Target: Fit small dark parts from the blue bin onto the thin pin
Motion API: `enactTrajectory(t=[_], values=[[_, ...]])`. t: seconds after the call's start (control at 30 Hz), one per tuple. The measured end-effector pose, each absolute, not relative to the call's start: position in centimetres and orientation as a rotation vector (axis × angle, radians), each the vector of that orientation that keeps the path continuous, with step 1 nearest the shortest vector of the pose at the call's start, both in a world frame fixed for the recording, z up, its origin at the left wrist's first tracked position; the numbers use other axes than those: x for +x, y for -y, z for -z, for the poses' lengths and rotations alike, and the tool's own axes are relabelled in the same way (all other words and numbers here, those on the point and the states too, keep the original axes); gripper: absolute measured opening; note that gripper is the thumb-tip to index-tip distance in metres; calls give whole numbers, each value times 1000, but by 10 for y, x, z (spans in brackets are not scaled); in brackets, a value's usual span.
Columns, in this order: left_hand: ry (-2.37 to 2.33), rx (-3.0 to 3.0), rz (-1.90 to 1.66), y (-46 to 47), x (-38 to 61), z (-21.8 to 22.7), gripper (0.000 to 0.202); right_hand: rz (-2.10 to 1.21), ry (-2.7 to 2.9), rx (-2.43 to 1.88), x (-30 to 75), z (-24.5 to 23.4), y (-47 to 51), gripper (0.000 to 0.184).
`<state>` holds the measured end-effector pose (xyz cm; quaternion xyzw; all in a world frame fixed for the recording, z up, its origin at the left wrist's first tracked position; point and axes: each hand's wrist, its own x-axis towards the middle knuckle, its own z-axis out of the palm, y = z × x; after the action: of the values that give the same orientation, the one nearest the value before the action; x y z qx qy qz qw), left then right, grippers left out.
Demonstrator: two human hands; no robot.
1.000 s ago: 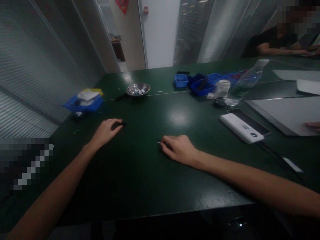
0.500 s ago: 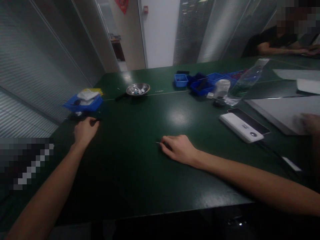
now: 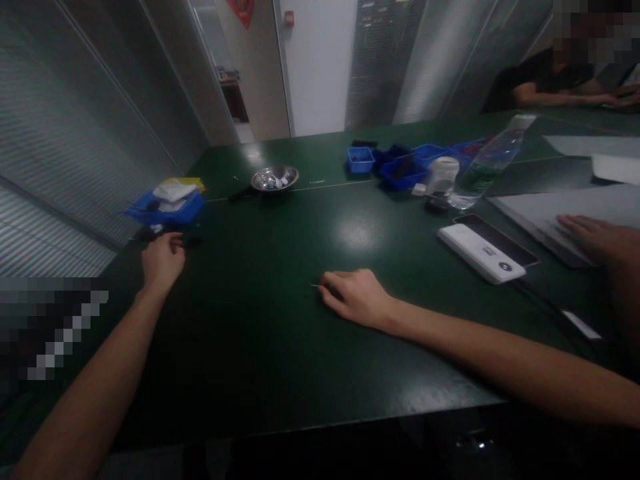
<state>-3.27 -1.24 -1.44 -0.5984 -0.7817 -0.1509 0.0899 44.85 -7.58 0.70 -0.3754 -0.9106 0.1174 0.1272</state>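
Observation:
My left hand (image 3: 164, 260) is at the left side of the green table, fingers loosely curled and slightly apart, seemingly holding nothing. Just right of its fingertips lies a small dark object (image 3: 192, 243), too dim against the tabletop to name. Near the middle, my right hand (image 3: 356, 297) rests on the table with thumb and fingers pinched together. A thin, light metal pin (image 3: 315, 285) sticks out leftward from that pinch; the rest of it is hidden by the fingers.
Beyond my left hand stands a blue tray (image 3: 187, 212) with white and yellow packets. A steel bowl (image 3: 287, 189) holds small parts. Rightward are blue bins (image 3: 361, 168), a can (image 3: 444, 175), a tilted bottle (image 3: 487, 170), a white power bank (image 3: 477, 253) and another person's hand (image 3: 595, 237).
My left hand has drawn back slightly left, away from the dark object it was touching. My right hand stays in place. The other person's hand has moved left over the grey laptop-like slab.

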Motion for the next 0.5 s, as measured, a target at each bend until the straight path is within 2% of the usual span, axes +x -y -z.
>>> enactTrajectory(t=[0.3, 0.5], values=[[2243, -1829, 94, 17, -37, 7, 40, -341, 2654, -1097, 449, -6, 75, 31], [2271, -1681, 225, 16, -38, 12, 34, -322, 2656, -1095, 449, -3, 75, 32]])
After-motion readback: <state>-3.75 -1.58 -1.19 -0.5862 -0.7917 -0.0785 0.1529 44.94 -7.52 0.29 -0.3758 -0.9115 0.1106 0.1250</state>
